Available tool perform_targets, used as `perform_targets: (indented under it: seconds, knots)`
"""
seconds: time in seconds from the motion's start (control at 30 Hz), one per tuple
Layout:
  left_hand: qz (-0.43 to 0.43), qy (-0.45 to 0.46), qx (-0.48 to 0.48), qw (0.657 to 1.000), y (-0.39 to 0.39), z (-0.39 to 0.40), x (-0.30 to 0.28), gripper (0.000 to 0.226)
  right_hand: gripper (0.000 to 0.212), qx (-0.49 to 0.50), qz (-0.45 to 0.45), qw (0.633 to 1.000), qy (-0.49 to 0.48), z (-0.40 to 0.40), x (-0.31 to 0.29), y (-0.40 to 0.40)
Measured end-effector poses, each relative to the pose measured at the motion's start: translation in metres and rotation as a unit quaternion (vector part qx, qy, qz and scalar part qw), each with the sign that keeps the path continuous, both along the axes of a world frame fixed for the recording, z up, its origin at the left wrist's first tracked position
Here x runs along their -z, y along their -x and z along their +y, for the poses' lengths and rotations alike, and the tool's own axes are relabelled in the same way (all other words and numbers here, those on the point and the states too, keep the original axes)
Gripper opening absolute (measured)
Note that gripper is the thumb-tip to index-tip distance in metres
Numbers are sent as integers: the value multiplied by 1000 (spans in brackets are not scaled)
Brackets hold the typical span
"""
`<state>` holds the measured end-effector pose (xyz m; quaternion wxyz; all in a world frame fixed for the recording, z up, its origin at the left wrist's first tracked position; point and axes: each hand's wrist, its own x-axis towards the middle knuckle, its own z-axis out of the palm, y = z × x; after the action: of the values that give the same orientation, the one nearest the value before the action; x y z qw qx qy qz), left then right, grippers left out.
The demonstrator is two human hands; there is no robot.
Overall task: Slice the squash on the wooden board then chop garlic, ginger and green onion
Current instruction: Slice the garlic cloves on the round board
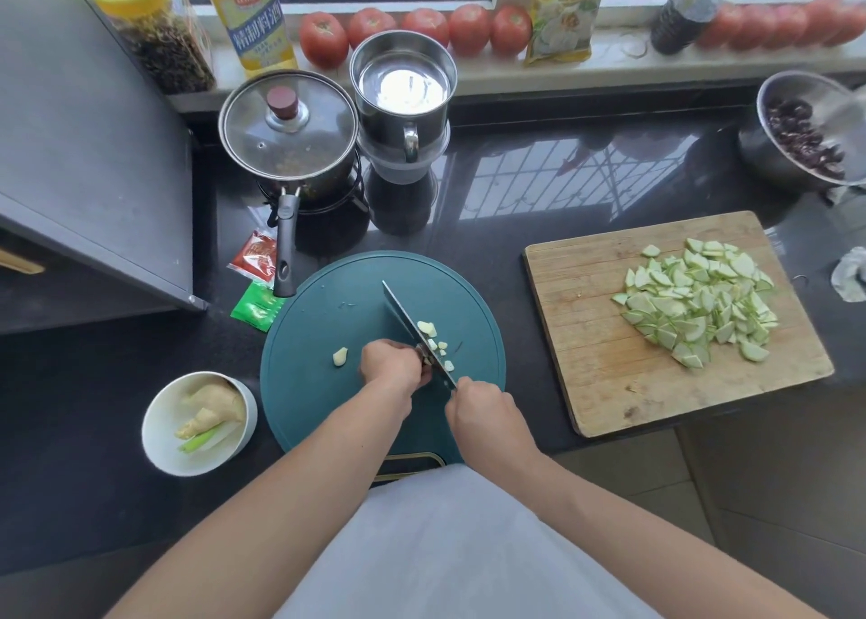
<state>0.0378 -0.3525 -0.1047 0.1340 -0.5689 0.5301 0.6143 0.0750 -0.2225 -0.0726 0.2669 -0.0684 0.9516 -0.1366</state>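
On the wooden board (595, 337) the squash (698, 309) lay sliced. Her right hand (482, 407) gripped the knife (412, 328), left hand (391, 365) pinching garlic (429, 360); ginger (213, 407) and onion (199, 441) waited, untouched.

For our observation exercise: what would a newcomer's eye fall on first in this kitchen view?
Probably the knife in the right hand, chopping garlic on the round teal board at the centre, the left hand steadying a piece. Next, the pale green heap of sliced squash on the wooden board to the right, and the red tomatoes along the windowsill.
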Motion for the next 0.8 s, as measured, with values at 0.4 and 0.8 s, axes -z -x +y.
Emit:
perform_targets:
  seconds: [0.4,0.8]
  knots:
    - [28,9,65,997,-6,-12,-12,19,31,35,27,997,65,9,-14,16]
    - [31,362,380,850,-52,-107,-9,19,30,24,-4,999,30,16,-8,14]
